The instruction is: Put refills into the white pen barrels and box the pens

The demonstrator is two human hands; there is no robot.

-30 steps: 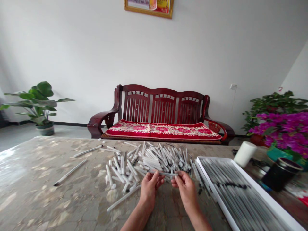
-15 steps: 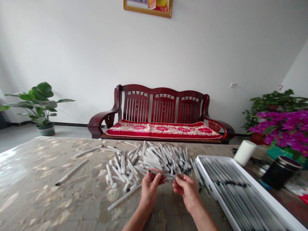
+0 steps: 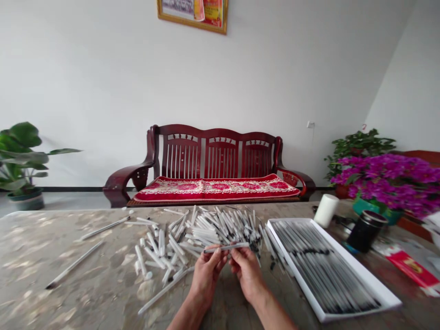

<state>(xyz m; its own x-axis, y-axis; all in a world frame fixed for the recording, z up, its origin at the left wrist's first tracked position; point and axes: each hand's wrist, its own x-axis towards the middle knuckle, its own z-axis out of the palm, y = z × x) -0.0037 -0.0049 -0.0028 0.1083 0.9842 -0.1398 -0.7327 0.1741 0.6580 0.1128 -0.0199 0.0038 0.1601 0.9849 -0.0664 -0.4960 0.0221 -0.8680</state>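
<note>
Slim grey pen (image 3: 225, 248), held level just above the marble table (image 3: 68, 293), at the near edge of a pile of white pen parts (image 3: 192, 231). The left hand (image 3: 206, 274) pinches its left half between thumb and fingertips, and the right hand (image 3: 248, 271) pinches the right half (both closed on it). Just to the right is a white tray (image 3: 373, 284) of pens in rows; beyond it stand a white cup (image 3: 326, 210) and a black jar (image 3: 365, 225).

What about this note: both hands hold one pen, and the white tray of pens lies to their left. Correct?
No. The head view shows the white tray on their right, not left. The left hand and right hand do hold one pen.
</note>
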